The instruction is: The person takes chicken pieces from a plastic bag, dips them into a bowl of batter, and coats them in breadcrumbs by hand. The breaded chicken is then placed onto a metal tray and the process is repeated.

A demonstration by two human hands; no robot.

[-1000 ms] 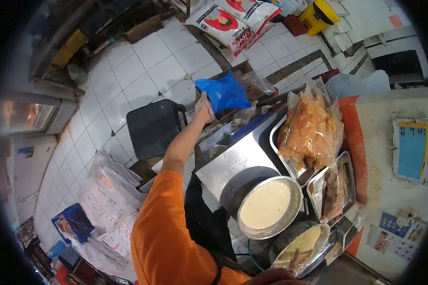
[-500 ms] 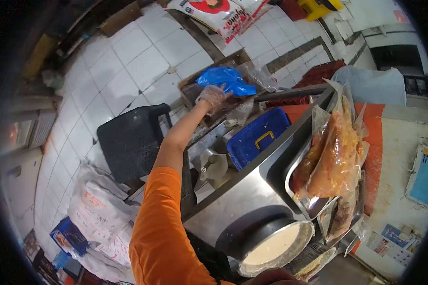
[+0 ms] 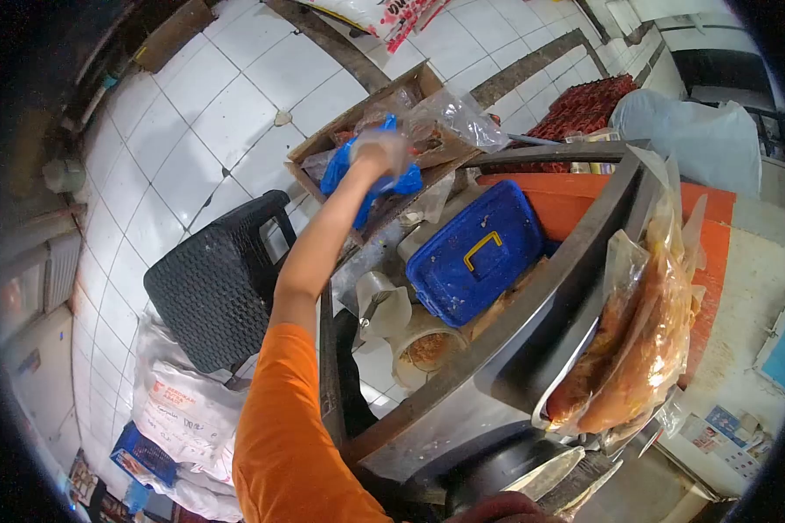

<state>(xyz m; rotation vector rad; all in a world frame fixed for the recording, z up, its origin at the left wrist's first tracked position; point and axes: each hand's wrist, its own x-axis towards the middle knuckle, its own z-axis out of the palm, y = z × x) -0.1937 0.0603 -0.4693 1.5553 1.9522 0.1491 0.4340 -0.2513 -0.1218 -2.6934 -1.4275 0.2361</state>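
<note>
At twelve o'clock, the left hand (image 3: 381, 151) overlaps the blue bag (image 3: 336, 174) in an open box (image 3: 430, 80); whether its blurred grip holds it, I cannot tell. A blue lid (image 3: 462, 235) sits toward four o'clock from the bag.

Motion blur softens the left hand (image 3: 382, 150), whose fingers cannot be told apart; its hold on the blue bag (image 3: 333, 179), partly covered by it, is uncertain. Clear plastic (image 3: 458, 118) obscures some contents of the box (image 3: 425, 83). The upper edge crops the printed sack (image 3: 371, 12). Writing on the wall notices (image 3: 726, 438) is illegibly small.
</note>
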